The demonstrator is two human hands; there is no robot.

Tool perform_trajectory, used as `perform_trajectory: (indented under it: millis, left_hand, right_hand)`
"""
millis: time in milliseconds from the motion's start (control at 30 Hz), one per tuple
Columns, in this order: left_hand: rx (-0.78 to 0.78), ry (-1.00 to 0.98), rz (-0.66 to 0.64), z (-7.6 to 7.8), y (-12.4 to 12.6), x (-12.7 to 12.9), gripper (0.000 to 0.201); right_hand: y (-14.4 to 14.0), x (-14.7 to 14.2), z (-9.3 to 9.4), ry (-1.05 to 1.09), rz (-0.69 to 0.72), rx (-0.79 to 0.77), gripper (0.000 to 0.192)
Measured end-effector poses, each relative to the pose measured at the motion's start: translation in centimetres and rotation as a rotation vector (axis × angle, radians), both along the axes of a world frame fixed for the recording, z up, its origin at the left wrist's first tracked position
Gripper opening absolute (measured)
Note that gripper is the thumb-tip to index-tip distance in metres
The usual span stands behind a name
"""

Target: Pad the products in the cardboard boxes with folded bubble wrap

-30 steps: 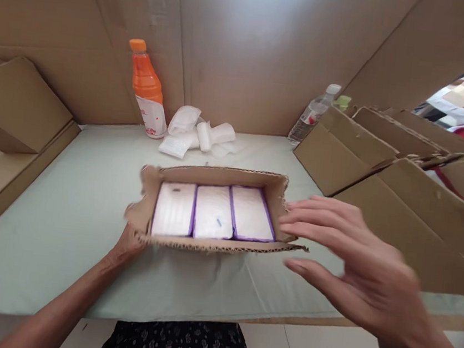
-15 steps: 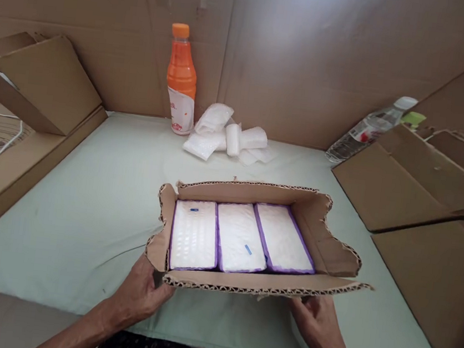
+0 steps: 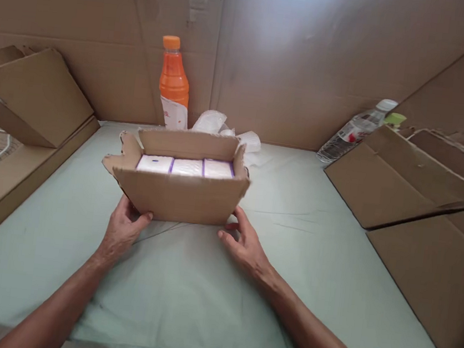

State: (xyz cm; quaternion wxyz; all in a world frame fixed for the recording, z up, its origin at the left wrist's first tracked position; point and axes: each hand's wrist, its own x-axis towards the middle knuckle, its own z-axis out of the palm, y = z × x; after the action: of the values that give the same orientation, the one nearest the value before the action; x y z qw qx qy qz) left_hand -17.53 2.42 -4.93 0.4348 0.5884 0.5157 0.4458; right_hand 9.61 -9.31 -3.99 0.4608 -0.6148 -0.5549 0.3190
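An open cardboard box (image 3: 179, 196) stands on the pale green table (image 3: 185, 291), a little past the middle. Inside it lie three white packs with purple edges (image 3: 186, 166), side by side. My left hand (image 3: 122, 229) grips the box's near left bottom corner. My right hand (image 3: 244, 243) holds the near right bottom corner, fingers against the box wall. The box's flaps stand open, one sticking out to the left.
An orange bottle (image 3: 172, 82) and several white plastic packets (image 3: 220, 128) sit behind the box against the cardboard back wall. A clear water bottle (image 3: 354, 131) lies at the back right. Flattened cardboard boxes (image 3: 415, 184) are stacked right; more cardboard (image 3: 31, 95) sits left.
The box has slid away from me toward the table's back. My right hand came down from the air onto its near right corner; my left hand stayed on the left corner.
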Motion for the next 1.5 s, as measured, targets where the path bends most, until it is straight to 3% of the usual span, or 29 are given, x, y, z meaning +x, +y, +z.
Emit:
perform_trajectory:
  millis: [100, 167, 300, 367, 500, 633, 733, 867, 1000, 1067, 1167, 1267, 1333, 1400, 1500]
  left_hand:
    - [0.009, -0.063, 0.023, -1.0, 0.6, -0.1, 0.053]
    - [-0.006, -0.068, 0.018, -1.6, 0.6, -0.2, 0.052]
    - [0.003, 0.001, 0.027, -2.3, 0.5, -0.3, 0.048]
    - [0.013, 0.05, 0.035, -2.6, 0.4, -0.3, 0.047]
    - [0.023, 0.127, 0.066, -3.0, 0.4, -0.3, 0.049]
    - [0.007, 0.17, 0.107, -3.0, 0.2, -0.2, 0.054]
    - [-0.005, 0.196, 0.13, -2.7, 0.2, -0.1, 0.057]
    - [-0.008, 0.182, 0.101, -2.5, 0.3, -0.1, 0.054]
    - [0.029, 0.17, 0.055, -2.8, 0.6, -0.3, 0.05]
    - [0.057, 0.164, 0.034, -3.0, 0.8, -0.3, 0.048]
    - [0.083, 0.178, 0.018, -2.7, 0.5, -0.1, 0.046]
    - [0.173, 0.215, 0.102, -1.5, -1.4, 0.0, 0.058]
    - [0.285, 0.237, 0.186, -0.4, -3.9, 0.0, 0.07]
    - [0.332, 0.22, 0.197, 0.5, -7.1, 0.0, 0.07]
    - [0.189, 0.149, 0.014, 0.9, -12.1, 0.5, 0.055]
  right_hand:
    - [1.6, 1.1, -0.3, 0.04, 0.088, 0.016, 0.069]
    - [2.3, 2.7, -0.3, 0.024, 0.111, 0.025, 0.054]
    - [5.4, 7.6, 0.4, -0.113, -0.192, 0.022, 0.03]
    - [8.4, 10.4, 1.1, -0.159, -0.354, 0.016, 0.031]
    - [15.8, 14.9, 2.4, -0.215, -0.543, 0.0, 0.032]
    - [21.5, 16.3, 3.0, -0.22, -0.634, -0.07, 0.027]
    - [22.2, 16.0, 3.4, -0.193, -0.624, -0.038, 0.021]
    - [17.2, 16.9, 5.5, -0.174, -0.639, 0.168, 0.008]
    - [8.5, 18.4, 8.1, -0.103, -0.67, 0.288, 0.017]
    - [4.2, 18.2, 8.4, -0.05, -0.659, 0.277, 0.025]
    - [-1.4, 15.7, 7.0, 0.12, -0.617, 0.169, 0.036]
    - [-6.2, 11.4, 4.6, 0.472, -0.503, -0.097, 0.041]
    - [-8.9, 8.5, 3.2, 0.677, -0.419, -0.263, 0.042]
    - [-11.0, 6.1, 2.4, 0.831, -0.344, -0.361, 0.04]
    - [-12.7, 3.5, 1.9, 0.999, -0.247, -0.427, 0.039]
